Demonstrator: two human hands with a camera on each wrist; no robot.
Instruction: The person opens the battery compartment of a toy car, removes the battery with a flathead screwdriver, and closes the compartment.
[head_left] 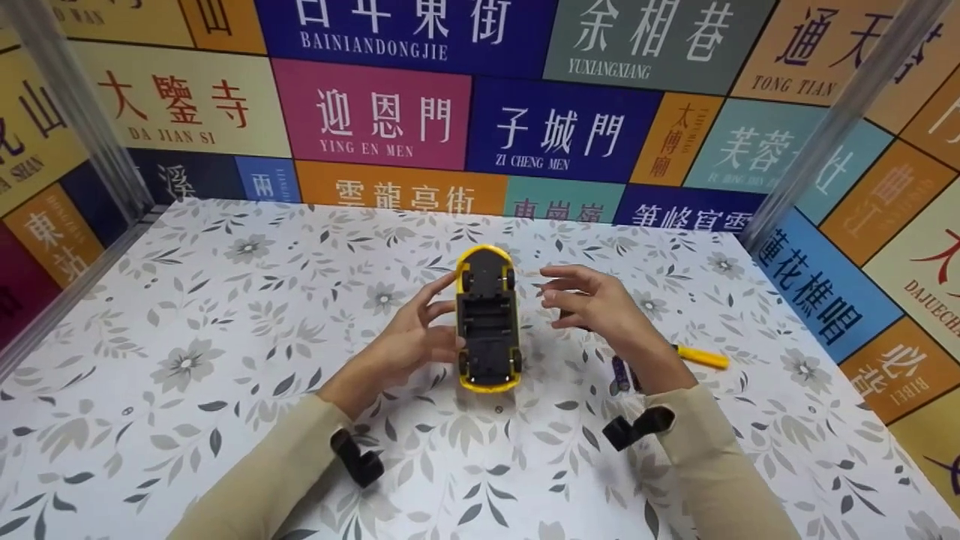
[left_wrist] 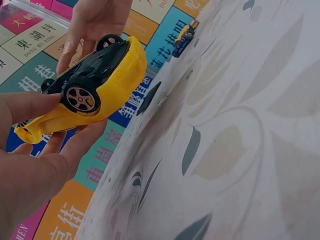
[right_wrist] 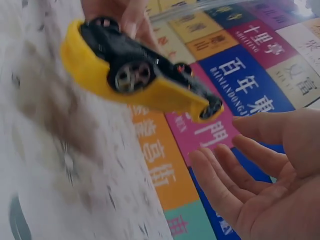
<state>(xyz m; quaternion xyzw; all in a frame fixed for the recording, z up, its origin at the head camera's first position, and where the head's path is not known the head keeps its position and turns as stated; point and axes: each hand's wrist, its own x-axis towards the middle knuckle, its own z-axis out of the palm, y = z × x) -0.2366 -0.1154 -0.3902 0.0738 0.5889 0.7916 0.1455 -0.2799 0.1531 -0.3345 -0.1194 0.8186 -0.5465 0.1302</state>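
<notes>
A yellow toy car (head_left: 487,319) is held above the table, its black underside and wheels turned up towards the head camera. My left hand (head_left: 411,330) grips it along its left side. In the left wrist view the thumb (left_wrist: 35,106) lies against the car's wheel side and the other fingers are under the yellow body (left_wrist: 120,85). To the right of the car, a short gap away, is my right hand (head_left: 600,304). Its fingers are spread and loosely bent, with nothing held between them in the right wrist view.
A floral cloth (head_left: 285,300) covers the table. Beyond my right wrist lies a yellow handle (head_left: 703,356), partly hidden by the arm. Next to that wrist is a small dark purple object (head_left: 619,375), kind unclear. Panels with lettering (head_left: 375,112) wall off the back and sides.
</notes>
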